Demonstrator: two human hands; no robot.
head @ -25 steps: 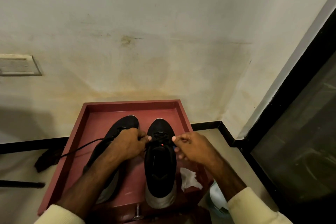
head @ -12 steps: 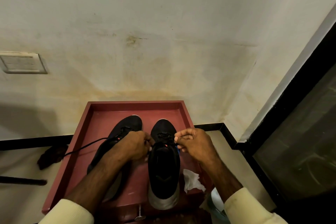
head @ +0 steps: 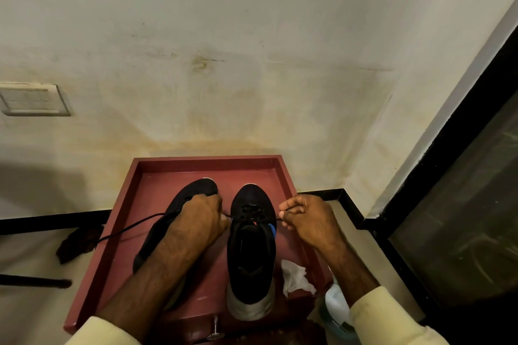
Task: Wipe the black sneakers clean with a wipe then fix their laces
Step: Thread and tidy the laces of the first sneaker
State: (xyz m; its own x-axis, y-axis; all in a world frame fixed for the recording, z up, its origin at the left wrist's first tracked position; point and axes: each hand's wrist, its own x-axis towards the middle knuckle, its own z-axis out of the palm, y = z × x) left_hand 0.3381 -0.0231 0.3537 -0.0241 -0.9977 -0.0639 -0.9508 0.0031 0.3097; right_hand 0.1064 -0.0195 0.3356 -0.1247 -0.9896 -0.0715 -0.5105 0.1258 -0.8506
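Nearest to us, cream sleeves at the bottom edge, both forearms reaching out over the red tray [head: 117, 221].

Crumpled wipe [head: 294, 277] lies on the tray by the heel of the right shoe [head: 251, 249], beside our right wrist. We judge wiping is done and lacing is under way.

Right shoe stands upright, toe toward the wall. Our right hand [head: 308, 223] pinches one lace end between thumb and fingers, just off the shoe's right side. Our left hand [head: 200, 220] is closed on the other end at the shoe's left side; the lace runs taut across the eyelets between them.

Left shoe [head: 179, 218] lies under our left forearm, partly hidden. Its lace [head: 131, 228] trails loose over the tray's left rim toward the floor.

Risks, as we judge them:
- Uneven pull could leave one end too short to knot.
- Pulling hard with nothing pinning the shoe could drag or tip it.
- Our left forearm could snag the loose lace and shift the left shoe.
- The wipe could dampen a dropped lace end.

Beyond the tray: stained wall [head: 252, 64].
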